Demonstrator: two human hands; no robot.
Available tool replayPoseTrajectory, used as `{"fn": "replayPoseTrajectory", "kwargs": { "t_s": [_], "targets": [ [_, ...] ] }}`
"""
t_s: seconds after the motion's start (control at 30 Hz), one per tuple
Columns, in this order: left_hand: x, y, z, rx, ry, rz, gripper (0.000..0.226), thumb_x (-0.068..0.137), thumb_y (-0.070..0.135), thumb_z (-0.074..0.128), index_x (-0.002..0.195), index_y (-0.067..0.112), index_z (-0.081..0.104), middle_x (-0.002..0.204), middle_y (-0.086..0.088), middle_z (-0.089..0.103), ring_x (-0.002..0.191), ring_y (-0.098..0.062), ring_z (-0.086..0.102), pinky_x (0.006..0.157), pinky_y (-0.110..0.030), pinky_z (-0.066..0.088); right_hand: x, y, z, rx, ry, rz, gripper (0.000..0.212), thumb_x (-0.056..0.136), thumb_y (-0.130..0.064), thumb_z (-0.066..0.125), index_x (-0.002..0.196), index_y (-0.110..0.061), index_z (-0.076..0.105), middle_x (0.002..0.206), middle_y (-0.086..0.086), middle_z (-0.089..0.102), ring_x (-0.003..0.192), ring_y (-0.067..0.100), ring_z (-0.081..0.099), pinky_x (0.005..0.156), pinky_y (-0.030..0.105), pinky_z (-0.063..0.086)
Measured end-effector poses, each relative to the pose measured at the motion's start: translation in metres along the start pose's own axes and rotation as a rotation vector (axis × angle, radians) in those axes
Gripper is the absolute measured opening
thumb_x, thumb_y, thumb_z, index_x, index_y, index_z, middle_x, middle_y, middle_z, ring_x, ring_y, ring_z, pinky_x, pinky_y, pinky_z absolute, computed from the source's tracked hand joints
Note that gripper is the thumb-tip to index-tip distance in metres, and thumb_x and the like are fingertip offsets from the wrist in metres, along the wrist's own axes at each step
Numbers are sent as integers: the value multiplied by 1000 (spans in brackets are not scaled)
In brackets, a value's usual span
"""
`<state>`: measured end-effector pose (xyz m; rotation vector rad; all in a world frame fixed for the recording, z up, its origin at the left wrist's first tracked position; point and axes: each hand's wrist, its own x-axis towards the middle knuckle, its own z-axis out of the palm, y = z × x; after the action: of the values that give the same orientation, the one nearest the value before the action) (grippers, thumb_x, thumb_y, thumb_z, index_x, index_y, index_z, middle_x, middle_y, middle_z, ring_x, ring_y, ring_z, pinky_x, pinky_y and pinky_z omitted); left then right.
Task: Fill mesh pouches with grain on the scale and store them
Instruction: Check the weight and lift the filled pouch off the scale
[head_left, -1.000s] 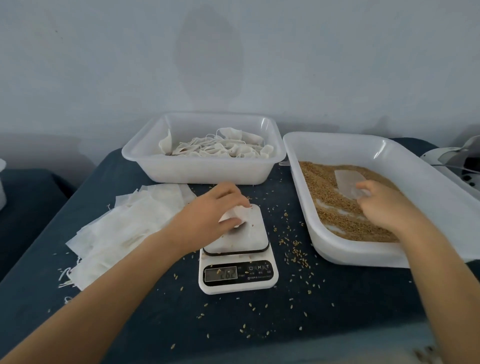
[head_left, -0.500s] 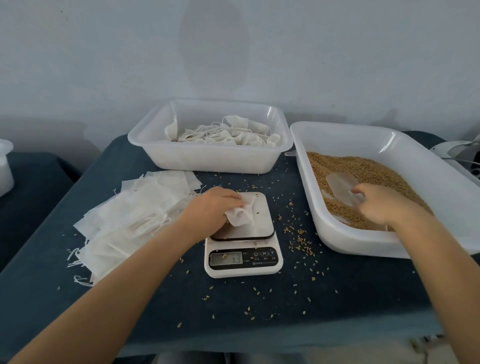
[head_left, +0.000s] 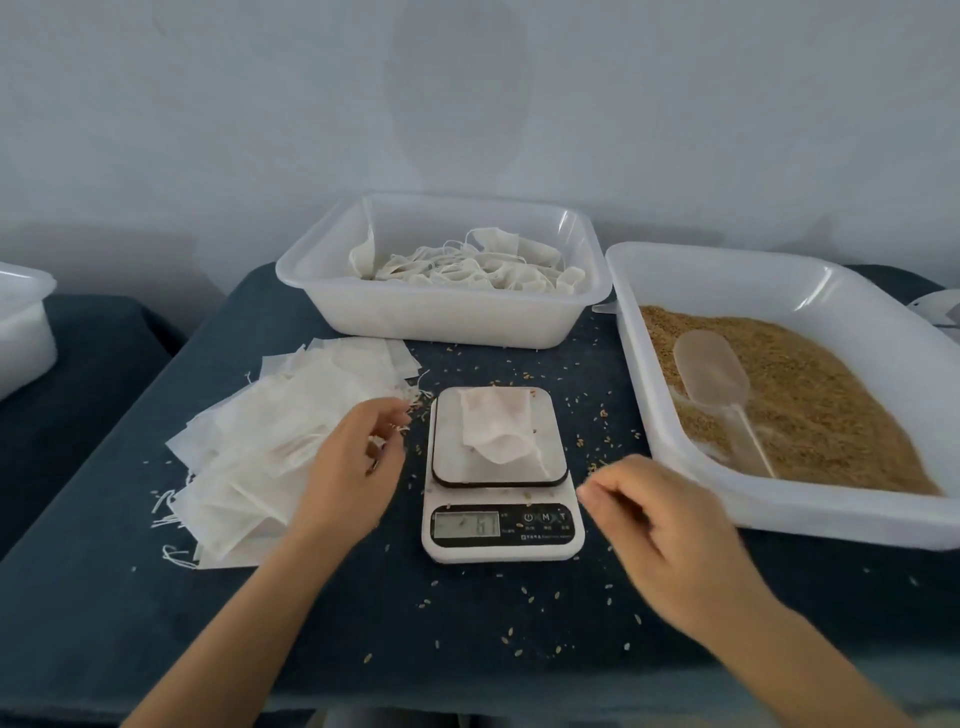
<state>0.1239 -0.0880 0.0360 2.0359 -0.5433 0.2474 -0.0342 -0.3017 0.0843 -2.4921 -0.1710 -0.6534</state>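
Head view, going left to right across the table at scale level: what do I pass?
Stack of empty mesh pouches → left hand → scale with one pouch on it → right hand → grain tray with scoop lying in it.

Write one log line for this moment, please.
pouch: on scale | scoop: in grain tray | left hand: free | right hand: free

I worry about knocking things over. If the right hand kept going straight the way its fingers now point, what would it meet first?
The right hand points leftward at the scale; it would probably meet its front right corner first, though depth is unclear.
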Motion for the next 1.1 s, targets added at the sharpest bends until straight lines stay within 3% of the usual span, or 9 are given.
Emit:
{"fn": "replayPoseTrajectory", "kwargs": {
  "t_s": [0.1,0.2,0.3,0.47,0.6,0.73,0.87,0.97,1.1],
  "targets": [
    [-6,-10,8,9,-12,-62,33,90,6,54,99,38,53,94,15,60,84,4,53,68,-8,41,5,6,31,45,27,74,41,97,-43,39,67,-17,51,59,-9,46,55,12,47,51,22,38],
    [-8,-14,12,48,-47,-69,29,90,8,55,100,35,53,92,18,59,85,5,54,72,-16,41,12,20,52,161,63,305,39,94,-43,40,62,-21,42,56,-6,43,54,8,43,52,20,34],
    [-8,-15,10,44,-18,-138,25,91,12,56,93,37,54,84,17,59,78,8,54,67,-6,38,16,37,60,264,113,467,35,96,-32,48,63,-22,42,56,-11,47,54,3,42,53,17,34],
    [-9,-11,5,31,-5,-197,26,91,14,56,83,39,55,73,13,60,69,6,54,57,-1,35,17,48,58,385,174,636,28,94,-35,52,68,-25,50,58,-19,53,55,-4,47,58,18,36],
    [-10,-6,5,30,-36,-186,29,91,13,56,80,40,55,73,14,60,68,4,55,59,-1,35,14,44,59,379,140,549,18,92,-27,57,74,-27,57,70,-17,60,65,-4,54,61,7,41],
    [-10,-6,4,12,-39,-185,30,91,11,57,80,39,55,72,13,60,67,9,53,58,-1,35,11,41,61,344,125,456,5,87,-31,61,84,-31,58,75,-10,59,72,3,54,64,11,42],
    [-11,-5,4,5,-54,-183,30,90,11,57,79,39,56,70,13,60,65,1,54,58,-1,36,21,35,59,133,12,304,48,81,-48,61,125,-35,47,107,-22,44,91,-6,44,79,8,37],
    [-11,-5,3,-7,-62,-181,30,91,11,57,79,39,56,71,12,60,67,-3,55,58,-3,37,42,28,54,-36,-108,229,64,82,-47,66,138,-36,36,127,-17,34,114,-2,35,91,17,36],
    [-11,-6,4,-32,-71,-185,31,91,10,56,79,39,56,71,12,60,70,-8,56,59,-4,38,59,23,53,-176,-163,138,33,92,-31,58,125,-29,58,124,-10,46,111,8,47,84,23,46]
  ]
}}
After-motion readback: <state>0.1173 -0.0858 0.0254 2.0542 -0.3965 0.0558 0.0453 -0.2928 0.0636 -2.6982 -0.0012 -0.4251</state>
